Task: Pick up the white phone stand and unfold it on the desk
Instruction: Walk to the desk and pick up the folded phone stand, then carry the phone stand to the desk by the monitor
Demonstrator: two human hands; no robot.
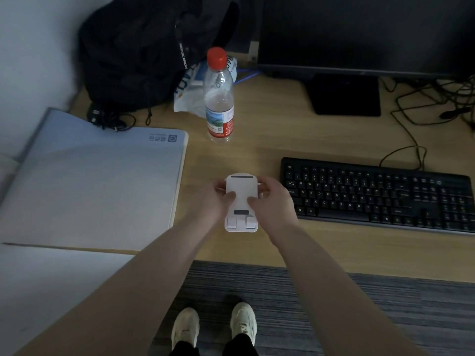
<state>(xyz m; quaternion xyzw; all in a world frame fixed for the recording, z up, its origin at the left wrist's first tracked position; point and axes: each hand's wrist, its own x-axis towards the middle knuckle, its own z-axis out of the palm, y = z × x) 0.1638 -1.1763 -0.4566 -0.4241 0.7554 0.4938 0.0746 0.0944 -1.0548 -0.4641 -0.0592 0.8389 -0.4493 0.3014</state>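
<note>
The white phone stand is in the middle of the wooden desk, held between both hands. It shows a flat white plate with a dark strip at its far end, a dark pad lower down and two small lips at its near end. My left hand grips its left side with the thumb on the plate. My right hand grips its right side, thumb also on top. Whether its base rests on the desk I cannot tell.
A water bottle with a red cap stands behind the stand. A black keyboard lies to the right, a grey pad to the left. A black backpack, a monitor and cables fill the back.
</note>
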